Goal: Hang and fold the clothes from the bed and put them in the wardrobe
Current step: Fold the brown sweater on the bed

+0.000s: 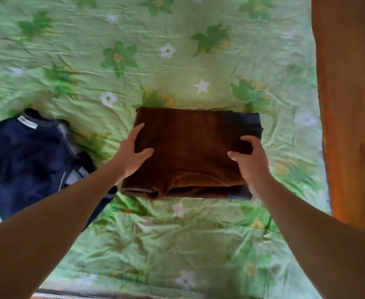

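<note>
A brown folded garment lies in the middle of the bed on top of a dark grey folded piece that shows along its right and bottom edges. My left hand rests flat on the brown garment's left side, fingers straight and spread. At the stack's right side, my right hand has its fingers curled onto the fabric and thumb pointing left. A navy blue garment with grey trim and a white label lies crumpled at the left of the bed.
The bed is covered with a wrinkled green floral sheet. An orange-brown wooden bed board runs down the right side. A strip of the bed's near edge shows at the bottom left.
</note>
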A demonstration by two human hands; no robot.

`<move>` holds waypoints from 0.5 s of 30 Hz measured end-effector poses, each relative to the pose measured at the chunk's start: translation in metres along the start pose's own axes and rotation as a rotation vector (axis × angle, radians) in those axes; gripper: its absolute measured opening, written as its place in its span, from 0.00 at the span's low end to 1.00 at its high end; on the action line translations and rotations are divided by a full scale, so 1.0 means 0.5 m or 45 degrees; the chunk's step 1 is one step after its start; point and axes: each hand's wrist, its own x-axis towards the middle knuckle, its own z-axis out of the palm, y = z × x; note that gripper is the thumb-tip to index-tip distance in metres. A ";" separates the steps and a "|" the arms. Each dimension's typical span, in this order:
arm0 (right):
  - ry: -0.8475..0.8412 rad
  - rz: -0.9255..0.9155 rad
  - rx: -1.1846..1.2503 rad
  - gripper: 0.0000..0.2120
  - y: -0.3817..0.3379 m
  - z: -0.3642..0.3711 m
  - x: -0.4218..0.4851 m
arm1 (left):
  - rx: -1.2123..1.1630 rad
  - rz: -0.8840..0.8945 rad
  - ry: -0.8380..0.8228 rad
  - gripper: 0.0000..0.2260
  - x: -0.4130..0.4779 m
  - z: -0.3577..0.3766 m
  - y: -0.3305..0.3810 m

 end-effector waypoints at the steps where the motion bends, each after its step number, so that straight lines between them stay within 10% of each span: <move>1: -0.114 0.068 0.121 0.22 -0.012 -0.015 0.003 | -0.110 -0.048 -0.104 0.31 -0.006 -0.013 0.011; 5: -0.445 0.170 0.292 0.20 -0.048 -0.052 0.001 | -0.204 -0.096 -0.233 0.27 -0.017 -0.035 0.038; 15: -0.282 -0.380 -0.426 0.22 -0.229 -0.179 -0.172 | 0.073 0.050 -0.271 0.21 -0.142 -0.107 0.268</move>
